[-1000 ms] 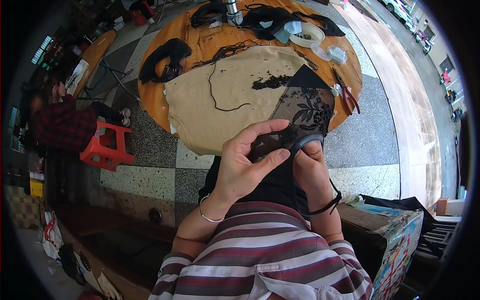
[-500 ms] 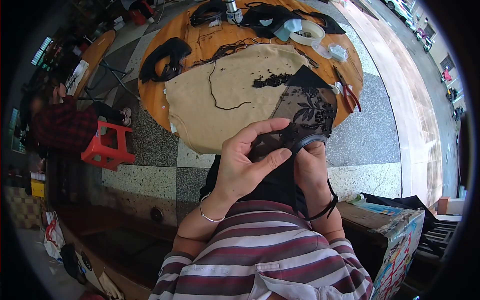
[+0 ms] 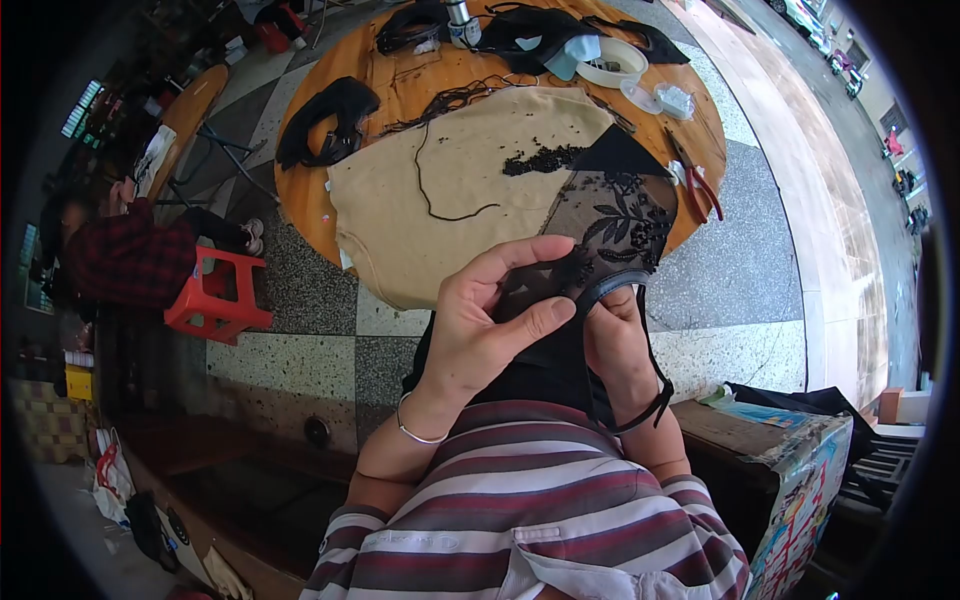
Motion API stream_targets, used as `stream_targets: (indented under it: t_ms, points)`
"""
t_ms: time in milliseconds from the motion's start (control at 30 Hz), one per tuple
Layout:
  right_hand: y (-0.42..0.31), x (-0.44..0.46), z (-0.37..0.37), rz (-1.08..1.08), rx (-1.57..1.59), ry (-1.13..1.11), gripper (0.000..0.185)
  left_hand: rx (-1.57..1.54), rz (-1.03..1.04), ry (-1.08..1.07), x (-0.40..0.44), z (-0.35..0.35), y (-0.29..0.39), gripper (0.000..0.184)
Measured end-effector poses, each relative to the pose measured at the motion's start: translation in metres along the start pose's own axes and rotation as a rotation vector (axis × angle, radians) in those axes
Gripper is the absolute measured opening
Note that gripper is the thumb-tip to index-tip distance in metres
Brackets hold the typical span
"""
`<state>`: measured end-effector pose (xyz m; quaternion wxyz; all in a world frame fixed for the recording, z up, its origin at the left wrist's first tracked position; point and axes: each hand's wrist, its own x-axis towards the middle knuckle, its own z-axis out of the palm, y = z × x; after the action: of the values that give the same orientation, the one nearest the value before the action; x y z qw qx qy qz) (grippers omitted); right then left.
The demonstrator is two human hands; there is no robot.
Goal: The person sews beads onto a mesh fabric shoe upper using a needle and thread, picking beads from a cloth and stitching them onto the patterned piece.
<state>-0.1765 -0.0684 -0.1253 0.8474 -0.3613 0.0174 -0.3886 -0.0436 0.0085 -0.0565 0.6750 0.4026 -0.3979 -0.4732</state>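
A sheer black mesh piece (image 3: 585,222) with leaf embroidery and dark beading lies over the near right table edge and hangs toward my lap. My left hand (image 3: 485,320) is at its left side, thumb and forefinger apart on the mesh, other fingers mostly hidden. My right hand (image 3: 615,335) is curled at the black band along its lower edge, fingertips partly covered. A thin black strap (image 3: 655,395) loops by my right wrist. Just beyond the mesh, a pile of small black beads (image 3: 540,160) rests on a beige cloth (image 3: 400,200).
The round wooden table (image 3: 300,215) carries red-handled pliers (image 3: 705,190), a white round container (image 3: 615,65), black cord (image 3: 460,100) and a black garment piece (image 3: 335,120). To the left, a person sits on a red stool (image 3: 215,295). A box (image 3: 790,440) stands at right.
Both hands and the mesh piece stay nearly in place. The strap by my right wrist has shifted slightly, and the camera view has moved a little.
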Motion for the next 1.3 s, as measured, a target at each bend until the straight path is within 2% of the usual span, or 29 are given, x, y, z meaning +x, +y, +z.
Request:
stream_targets:
  t_ms: [133, 233, 433, 533, 567, 600, 633, 667, 733, 800, 867, 967, 1000, 1067, 1133, 1167, 1200, 1233, 1267, 1300]
  points:
    - [0.001, -0.001, -0.001, -0.013, 0.007, -0.021, 0.022, -0.017, -0.007, -0.002, 0.000, 0.000, -0.001, 0.042]
    - [0.000, -0.001, 0.004, 0.007, 0.037, 0.052, 0.021, -0.013, -0.016, -0.003, 0.000, 0.001, -0.002, 0.041]
    - [-0.003, 0.002, 0.007, -0.058, -0.135, 0.156, 0.023, 0.087, -0.001, 0.027, -0.002, 0.002, -0.002, 0.040]
    - [-0.016, 0.013, -0.008, 0.197, -0.645, 0.384, 0.020, 0.167, 0.029, 0.104, -0.004, -0.002, 0.006, 0.039]
    - [0.002, 0.009, -0.062, 0.046, -0.520, 0.454, 0.019, 0.223, 0.051, 0.132, -0.006, -0.003, 0.009, 0.038]
    - [-0.015, 0.008, -0.087, 0.044, -0.490, 0.435, 0.021, 0.276, 0.076, 0.160, -0.007, -0.004, 0.012, 0.038]
    - [-0.031, 0.012, -0.094, 0.007, -0.638, 0.557, 0.022, 0.285, 0.092, 0.174, -0.008, -0.006, 0.013, 0.037]
    - [-0.039, 0.014, -0.084, -0.227, -0.721, 0.723, 0.021, 0.294, 0.108, 0.187, -0.009, -0.007, 0.013, 0.036]
    - [-0.060, 0.013, -0.046, -0.457, -0.936, 0.651, 0.015, 0.332, 0.138, 0.214, -0.008, -0.009, 0.011, 0.036]
    - [-0.063, 0.010, 0.001, -0.535, -1.108, 0.335, 0.013, 0.387, 0.149, 0.226, -0.007, -0.008, 0.006, 0.039]
    - [-0.057, 0.015, 0.034, -0.452, -1.303, 0.086, 0.017, 0.428, 0.156, 0.225, -0.006, -0.006, 0.004, 0.036]
    - [-0.042, 0.026, 0.052, -0.391, -1.315, -0.012, 0.017, 0.543, 0.194, 0.217, -0.009, -0.007, 0.002, 0.035]
    - [-0.037, 0.029, 0.055, -0.430, -1.308, -0.009, 0.016, 0.590, 0.211, 0.214, -0.010, -0.008, 0.002, 0.035]
    - [-0.027, 0.035, 0.054, -0.501, -1.295, 0.003, 0.015, 0.473, 0.155, 0.222, -0.010, -0.008, 0.005, 0.035]
    - [-0.032, 0.037, 0.049, -0.593, -1.008, 0.056, 0.003, 0.399, 0.093, 0.235, -0.008, -0.010, 0.010, 0.036]
    - [-0.043, 0.034, 0.055, -0.521, -0.728, 0.157, 0.009, 0.381, 0.058, 0.252, -0.009, -0.014, 0.013, 0.036]
    - [-0.060, 0.031, 0.048, -0.501, -0.673, 0.300, 0.022, 0.363, 0.018, 0.271, -0.010, -0.018, 0.015, 0.037]
    - [-0.084, 0.029, 0.049, -0.522, -0.768, 0.471, 0.025, 0.312, 0.025, 0.310, -0.009, -0.024, 0.012, 0.043]
    - [-0.105, 0.020, 0.029, -0.563, -0.699, 0.568, 0.026, 0.273, 0.013, 0.315, -0.010, -0.028, 0.012, 0.043]
    - [-0.132, 0.009, 0.007, -0.572, -0.489, 0.564, 0.030, 0.235, 0.005, 0.320, -0.010, -0.033, 0.012, 0.043]
